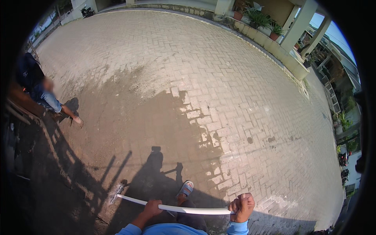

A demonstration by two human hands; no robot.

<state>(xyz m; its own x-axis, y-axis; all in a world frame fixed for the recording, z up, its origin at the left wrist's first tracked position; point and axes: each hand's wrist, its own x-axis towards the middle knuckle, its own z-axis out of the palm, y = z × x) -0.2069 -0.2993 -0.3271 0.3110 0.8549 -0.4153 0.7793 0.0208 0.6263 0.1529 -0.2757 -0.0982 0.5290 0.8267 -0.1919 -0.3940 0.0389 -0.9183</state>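
Observation:
Both of my hands grip a long white pole that lies crosswise low in front of me. My left hand is closed around its middle part. At the pole's right end, my right hand is wrapped in a fist. The left end of the pole reaches down to a pale, whitish shape near the ground; I cannot make out whether this is a head on the pole or splashing water. My sandalled foot shows just beyond the pole.
Brown, dirt-covered ground spreads ahead, meeting lighter paving bricks on the right. A seated person is at the left, one leg stretched out. A low wall with potted plants runs along the far side. My shadow falls ahead.

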